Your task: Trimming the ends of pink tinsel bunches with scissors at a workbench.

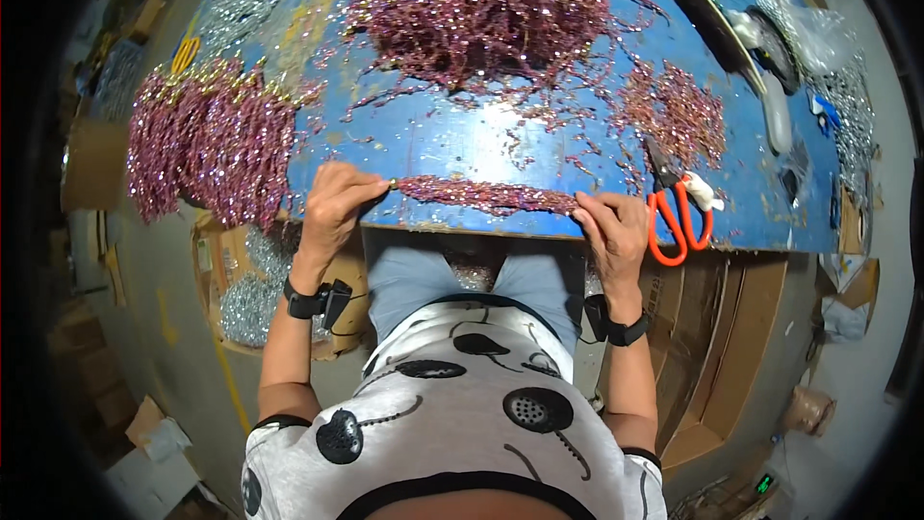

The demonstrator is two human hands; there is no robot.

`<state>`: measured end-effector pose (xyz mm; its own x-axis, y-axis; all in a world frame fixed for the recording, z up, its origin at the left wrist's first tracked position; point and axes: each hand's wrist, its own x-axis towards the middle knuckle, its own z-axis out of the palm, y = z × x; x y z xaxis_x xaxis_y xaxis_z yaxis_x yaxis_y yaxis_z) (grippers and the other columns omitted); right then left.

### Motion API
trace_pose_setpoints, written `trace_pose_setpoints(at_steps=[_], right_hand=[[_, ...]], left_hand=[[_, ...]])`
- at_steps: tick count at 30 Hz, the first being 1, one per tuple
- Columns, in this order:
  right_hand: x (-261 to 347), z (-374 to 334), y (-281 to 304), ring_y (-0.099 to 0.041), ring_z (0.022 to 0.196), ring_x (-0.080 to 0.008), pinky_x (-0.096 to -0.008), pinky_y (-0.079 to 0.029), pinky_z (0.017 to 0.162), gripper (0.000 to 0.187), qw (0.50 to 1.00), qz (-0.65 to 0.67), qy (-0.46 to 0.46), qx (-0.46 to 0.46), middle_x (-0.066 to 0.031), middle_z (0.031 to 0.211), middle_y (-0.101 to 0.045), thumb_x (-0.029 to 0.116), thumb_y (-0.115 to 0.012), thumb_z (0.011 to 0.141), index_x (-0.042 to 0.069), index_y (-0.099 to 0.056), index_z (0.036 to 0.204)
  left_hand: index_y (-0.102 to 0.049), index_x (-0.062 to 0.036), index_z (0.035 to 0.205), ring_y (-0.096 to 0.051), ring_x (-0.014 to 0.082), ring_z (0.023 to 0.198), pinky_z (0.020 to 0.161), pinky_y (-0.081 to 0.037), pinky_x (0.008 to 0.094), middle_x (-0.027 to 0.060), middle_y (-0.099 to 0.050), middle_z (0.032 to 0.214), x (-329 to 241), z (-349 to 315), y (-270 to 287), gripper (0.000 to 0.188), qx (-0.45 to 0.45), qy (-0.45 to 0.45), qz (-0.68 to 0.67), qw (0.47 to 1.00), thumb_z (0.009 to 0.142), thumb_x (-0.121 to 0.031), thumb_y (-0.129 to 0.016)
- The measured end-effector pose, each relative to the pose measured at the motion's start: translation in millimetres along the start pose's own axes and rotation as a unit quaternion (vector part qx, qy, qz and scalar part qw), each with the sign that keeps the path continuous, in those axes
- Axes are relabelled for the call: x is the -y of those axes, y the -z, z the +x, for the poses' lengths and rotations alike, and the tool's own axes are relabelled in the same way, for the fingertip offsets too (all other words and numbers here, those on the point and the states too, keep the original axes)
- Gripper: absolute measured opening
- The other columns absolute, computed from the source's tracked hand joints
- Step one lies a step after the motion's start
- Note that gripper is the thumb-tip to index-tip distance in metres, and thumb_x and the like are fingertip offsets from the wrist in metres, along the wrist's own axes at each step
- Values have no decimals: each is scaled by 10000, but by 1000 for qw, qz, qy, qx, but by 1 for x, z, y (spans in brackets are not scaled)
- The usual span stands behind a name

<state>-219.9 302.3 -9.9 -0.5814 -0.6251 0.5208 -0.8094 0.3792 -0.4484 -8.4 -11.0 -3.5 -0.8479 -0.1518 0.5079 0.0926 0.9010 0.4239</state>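
A bundle of pink glittery strands [491, 195] stretches sideways along the near edge of the blue table [423, 125]. My left hand [337, 195] pinches its left end, where a small yellowish tip shows at the fingers. At the other end, my right hand [616, 229] grips the strands between thumb and fingers. Just right of that hand lie scissors with orange handles [681, 221], their handles jutting over the table edge. Beyond the bundle rises a big heap of the same pink strands [486, 10].
Finished-looking pink bunches [212, 140] hang over the left table edge, beside yellow-handled scissors [186, 55]. Loose pink strands [674, 116] and a dark brush [717, 34] lie to the right. Below the table stand cardboard boxes [736, 356] and a carton of silver tinsel [255, 303].
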Motion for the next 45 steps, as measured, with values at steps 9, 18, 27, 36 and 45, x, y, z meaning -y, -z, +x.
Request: trace_pose_setpoints(at_steps=[9, 18, 27, 36, 45], right_hand=[[-3, 2, 8, -564, 774, -241, -374, -412, 716, 164, 1000, 18, -7, 19, -68, 835, -620, 120, -773, 762, 85, -742, 919], [-3, -2, 8, -557, 796, -236, -358, -411, 728, 198, 999, -26, 4, 25, -59, 845, -613, 94, -760, 780, 95, -733, 976], [-9, -12, 18, -583, 944, -265, -376, -429, 867, 232, 995, -33, -44, -80, -98, 983, -640, 89, -700, 843, 68, -714, 1074], [-60, -49, 80, -581, 1055, -281, -400, -424, 910, 337, 970, -191, -150, -30, -108, 1126, -620, 145, -707, 861, 56, -644, 1180], [-51, -13, 99, -565, 882, -321, -407, -444, 778, 478, 972, -148, -160, 82, -132, 955, -582, 199, -779, 768, 23, -593, 1171]], left_hand=[[-740, -80, 917, -613, 240, 864, 786, -446, 360, 36, -700, 912, -6, 1, -2, 171, -11, 26, -11, 1000, 750, -61, -712], [-723, -71, 885, -613, 228, 827, 764, -435, 348, 33, -693, 874, -8, 4, -4, 130, -14, 6, -30, 999, 759, -52, -702], [-722, -62, 943, -616, 257, 852, 779, -452, 373, 61, -702, 917, -1, -1, 0, 197, 0, 11, -2, 1000, 750, -24, -715], [-710, -59, 979, -624, 274, 910, 820, -459, 381, 79, -697, 977, -8, -1, 2, 240, 2, 15, 0, 1000, 751, 17, -708], [-679, -46, 1055, -618, 292, 981, 889, -449, 407, 107, -680, 1042, -86, 71, -37, 278, 24, -63, -99, 993, 792, -114, -740]])
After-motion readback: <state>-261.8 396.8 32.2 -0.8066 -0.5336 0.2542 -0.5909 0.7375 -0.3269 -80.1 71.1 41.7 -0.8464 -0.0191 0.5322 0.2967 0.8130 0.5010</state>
